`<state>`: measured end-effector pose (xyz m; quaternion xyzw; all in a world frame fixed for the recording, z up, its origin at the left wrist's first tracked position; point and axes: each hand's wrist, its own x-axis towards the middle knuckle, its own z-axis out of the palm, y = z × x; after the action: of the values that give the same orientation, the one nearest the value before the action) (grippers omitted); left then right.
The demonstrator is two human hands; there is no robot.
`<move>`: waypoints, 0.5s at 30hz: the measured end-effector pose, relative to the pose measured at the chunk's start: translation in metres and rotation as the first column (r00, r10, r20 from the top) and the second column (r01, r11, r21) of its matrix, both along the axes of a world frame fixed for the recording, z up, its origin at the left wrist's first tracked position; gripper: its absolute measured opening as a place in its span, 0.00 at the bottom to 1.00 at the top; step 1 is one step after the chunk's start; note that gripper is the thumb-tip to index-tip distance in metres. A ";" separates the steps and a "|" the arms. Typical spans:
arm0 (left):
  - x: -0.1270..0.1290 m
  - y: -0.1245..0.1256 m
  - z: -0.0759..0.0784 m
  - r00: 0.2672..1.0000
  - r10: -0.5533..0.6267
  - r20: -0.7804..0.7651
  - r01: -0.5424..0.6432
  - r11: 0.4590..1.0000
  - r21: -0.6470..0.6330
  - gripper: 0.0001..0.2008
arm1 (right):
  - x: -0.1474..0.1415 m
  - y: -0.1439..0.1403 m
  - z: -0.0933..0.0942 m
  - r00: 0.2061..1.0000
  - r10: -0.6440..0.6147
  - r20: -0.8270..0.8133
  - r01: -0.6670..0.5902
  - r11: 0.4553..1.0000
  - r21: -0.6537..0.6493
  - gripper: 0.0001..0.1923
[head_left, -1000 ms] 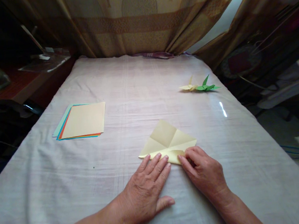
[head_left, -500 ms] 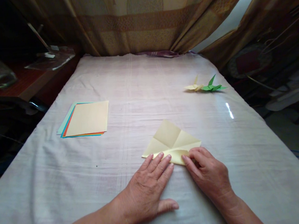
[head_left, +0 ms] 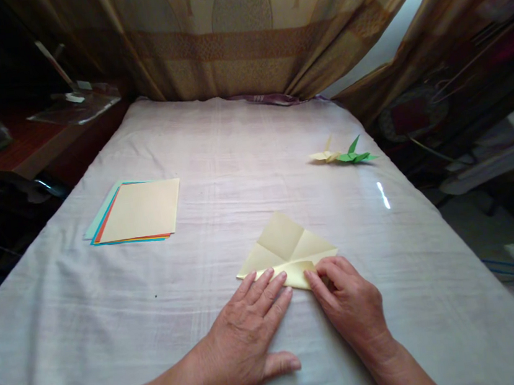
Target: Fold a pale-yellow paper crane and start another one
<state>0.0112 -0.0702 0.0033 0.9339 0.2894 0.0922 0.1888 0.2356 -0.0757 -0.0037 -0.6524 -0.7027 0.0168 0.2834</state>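
Observation:
A pale yellow sheet of origami paper point(head_left: 283, 236) lies on the cloth with one corner pointing away from me. Crease lines cross its middle, and its near part is folded over. My left hand point(head_left: 248, 331) rests flat, fingers stretched onto the folded near edge and thumb out to the side on the cloth. At the right end of that fold, my right hand point(head_left: 346, 291) pinches the paper between thumb and forefinger, its other fingers curled in.
To the left lies a stack of coloured paper squares point(head_left: 140, 210), cream on top. Two folded paper cranes, one cream point(head_left: 326, 156) and one green point(head_left: 356, 156), stand at the far right. A brown curtain point(head_left: 221, 53) hangs behind; a wooden desk point(head_left: 35, 144) borders the left.
The whole view has shifted slightly, so everything appears a little further left and lower. Both hands keep the same hold on the paper, with no clear change in the fold.

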 end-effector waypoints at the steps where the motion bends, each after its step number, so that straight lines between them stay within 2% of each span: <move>1: 0.000 0.000 0.000 1.000 0.000 -0.003 0.000 1.000 0.002 0.41 | 0.000 0.000 0.000 1.000 -0.006 -0.002 0.006 1.000 0.004 0.17; 15: 0.000 0.001 -0.004 1.000 -0.002 -0.018 0.002 1.000 0.030 0.43 | -0.004 0.002 0.002 0.998 -0.065 0.016 0.065 0.998 -0.019 0.17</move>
<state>0.0108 -0.0692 -0.0004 0.9376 0.2887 0.0880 0.1725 0.2316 -0.0733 -0.0021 -0.6778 -0.6831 0.0093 0.2718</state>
